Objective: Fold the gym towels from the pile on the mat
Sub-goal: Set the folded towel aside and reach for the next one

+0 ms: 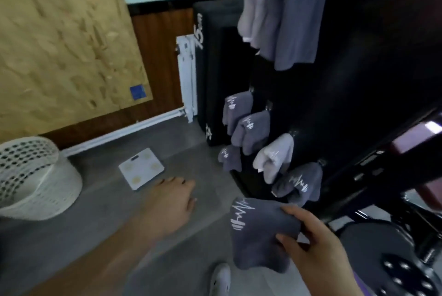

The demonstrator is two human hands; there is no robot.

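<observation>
1. The right hand [313, 245] is clamped on a dark grey towel [260, 233], thumb on the upper edge and fingers curled under the fold; the cloth hangs bunched below the grip, with a white zigzag logo on its upper left corner.
2. The left hand [173, 200] reaches forward over the grey floor [71, 243], palm down, fingers spread and holding nothing. Motion blur softens the fingertips, so I cannot tell whether they touch the floor.
3. More towels hang on the black panel [358, 80] to the right: a dark grey one [299, 20] and a pale one [260, 8] at the top, and a lower cluster of dark grey towels [251, 128] with one pale towel [275, 157] among them. How they are fastened is hard to make out.
4. A white bathroom scale [141, 167] lies on the floor just beyond the left hand.
5. A white perforated basket [31, 176] stands at the far left, cut off by the frame edge; its inside is not visible.
6. A white shoe [221, 276] shows at the bottom edge, partly cropped.
7. Black gym equipment [406, 248] fills the lower right, too dark and blurred to identify.
8. A white radiator [186, 80] stands against the wood-panelled wall, beside a black pad with blurred lettering.
</observation>
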